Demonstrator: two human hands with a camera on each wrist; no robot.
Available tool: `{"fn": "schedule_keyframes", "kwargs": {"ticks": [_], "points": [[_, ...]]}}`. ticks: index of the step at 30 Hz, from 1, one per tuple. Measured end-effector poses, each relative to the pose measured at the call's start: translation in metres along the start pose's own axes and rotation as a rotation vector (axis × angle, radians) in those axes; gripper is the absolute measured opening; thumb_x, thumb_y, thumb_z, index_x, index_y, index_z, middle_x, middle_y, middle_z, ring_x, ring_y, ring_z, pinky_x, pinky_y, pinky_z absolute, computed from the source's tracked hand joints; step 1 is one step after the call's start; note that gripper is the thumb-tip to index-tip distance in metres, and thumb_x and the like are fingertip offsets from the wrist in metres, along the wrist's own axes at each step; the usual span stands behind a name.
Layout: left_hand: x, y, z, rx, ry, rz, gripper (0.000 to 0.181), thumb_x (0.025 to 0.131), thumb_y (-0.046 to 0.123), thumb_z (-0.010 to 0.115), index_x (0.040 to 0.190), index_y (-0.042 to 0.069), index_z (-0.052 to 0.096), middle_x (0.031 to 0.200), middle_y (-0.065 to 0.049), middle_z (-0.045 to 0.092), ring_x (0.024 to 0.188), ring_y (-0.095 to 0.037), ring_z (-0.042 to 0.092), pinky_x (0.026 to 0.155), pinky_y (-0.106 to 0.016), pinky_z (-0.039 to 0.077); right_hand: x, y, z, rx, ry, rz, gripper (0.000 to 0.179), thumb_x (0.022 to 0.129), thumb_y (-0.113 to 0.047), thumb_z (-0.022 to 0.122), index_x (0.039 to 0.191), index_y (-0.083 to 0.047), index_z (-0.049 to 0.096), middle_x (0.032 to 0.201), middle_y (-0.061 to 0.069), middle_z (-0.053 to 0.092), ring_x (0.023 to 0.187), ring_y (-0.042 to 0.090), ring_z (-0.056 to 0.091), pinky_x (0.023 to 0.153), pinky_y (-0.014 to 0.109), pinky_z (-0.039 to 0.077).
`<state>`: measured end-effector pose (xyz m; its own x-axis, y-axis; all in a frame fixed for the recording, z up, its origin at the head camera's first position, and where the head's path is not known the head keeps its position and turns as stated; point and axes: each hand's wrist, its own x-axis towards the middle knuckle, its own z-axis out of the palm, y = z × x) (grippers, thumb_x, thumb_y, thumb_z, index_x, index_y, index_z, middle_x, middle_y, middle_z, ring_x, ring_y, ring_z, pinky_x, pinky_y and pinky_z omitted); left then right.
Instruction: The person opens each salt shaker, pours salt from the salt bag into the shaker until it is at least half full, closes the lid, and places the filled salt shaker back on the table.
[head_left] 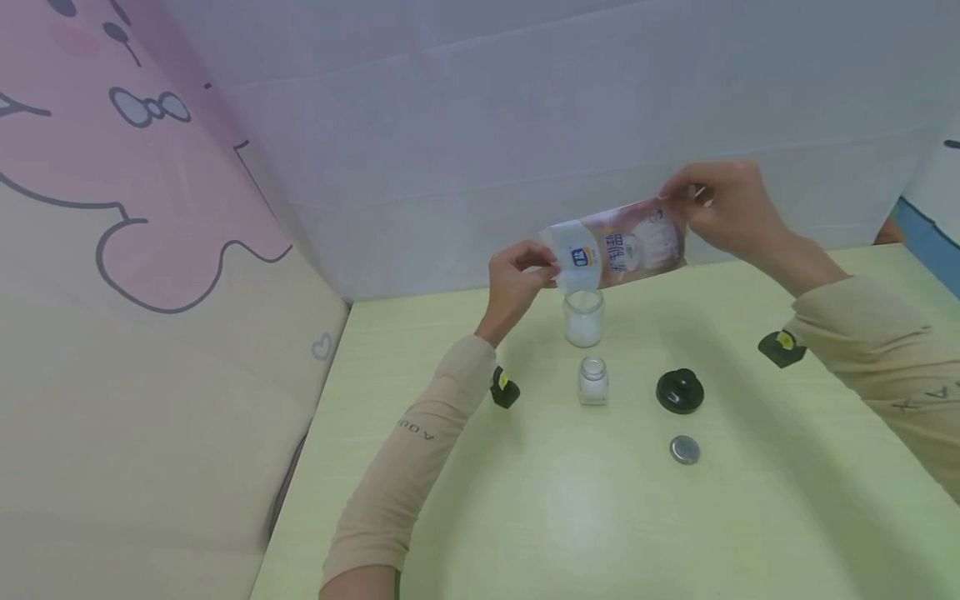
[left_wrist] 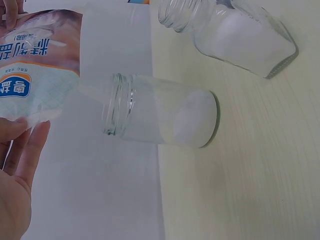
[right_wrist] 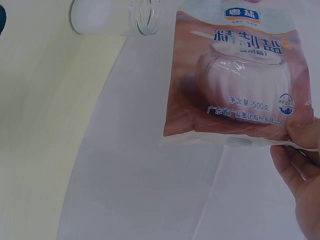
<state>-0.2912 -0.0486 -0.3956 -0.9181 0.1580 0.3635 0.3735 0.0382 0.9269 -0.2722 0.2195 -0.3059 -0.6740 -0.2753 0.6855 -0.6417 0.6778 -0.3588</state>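
Note:
A printed plastic bag of salt is stretched sideways above the back of the table. My left hand pinches its pale end between thumb and fingers. At the other end, my right hand pinches a corner of the brown part; that grip also shows in the right wrist view, thumb on the bag's front. Just below the bag stands an uncovered glass jar, white contents at its bottom. Nearer the camera is a smaller uncovered glass jar, also holding something white.
A black knobbed lid lies right of the small jar, with a small silver lid in front of it. White sheeting hangs behind the pale table. A wall with a pink cartoon figure borders the left.

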Motion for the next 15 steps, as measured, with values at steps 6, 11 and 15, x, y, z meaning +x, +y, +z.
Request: {"fn": "schedule_keyframes", "kwargs": {"ticks": [6, 11, 15], "points": [[-0.0007, 0.0012, -0.0008, 0.008, 0.001, 0.009, 0.011, 0.078, -0.010, 0.066, 0.085, -0.003, 0.065, 0.086, -0.012, 0.066, 0.081, -0.018, 0.067, 0.064, -0.033, 0.059, 0.0005, -0.0004, 0.0011, 0.013, -0.001, 0.003, 0.013, 0.078, 0.013, 0.062, 0.082, 0.003, 0.070, 0.080, 0.013, 0.069, 0.067, 0.001, 0.050, 0.059, 0.009, 0.040], [-0.0001, 0.0001, -0.0008, 0.010, 0.003, 0.013, 0.011, 0.077, -0.011, 0.066, 0.085, -0.002, 0.065, 0.085, -0.012, 0.067, 0.080, -0.018, 0.067, 0.063, -0.033, 0.059, 0.0005, -0.0004, 0.0015, 0.009, -0.007, 0.011, 0.013, 0.078, 0.012, 0.062, 0.082, 0.003, 0.070, 0.080, 0.013, 0.069, 0.067, 0.001, 0.050, 0.059, 0.009, 0.041], [0.0000, 0.0003, -0.0005, 0.011, 0.001, 0.016, 0.011, 0.077, -0.010, 0.067, 0.085, -0.002, 0.066, 0.086, -0.012, 0.066, 0.081, -0.019, 0.067, 0.064, -0.033, 0.059, 0.0003, -0.0002, 0.0012, 0.004, -0.011, 0.017, 0.013, 0.078, 0.013, 0.062, 0.083, 0.003, 0.070, 0.081, 0.013, 0.069, 0.068, -0.001, 0.050, 0.059, 0.009, 0.041]]}}
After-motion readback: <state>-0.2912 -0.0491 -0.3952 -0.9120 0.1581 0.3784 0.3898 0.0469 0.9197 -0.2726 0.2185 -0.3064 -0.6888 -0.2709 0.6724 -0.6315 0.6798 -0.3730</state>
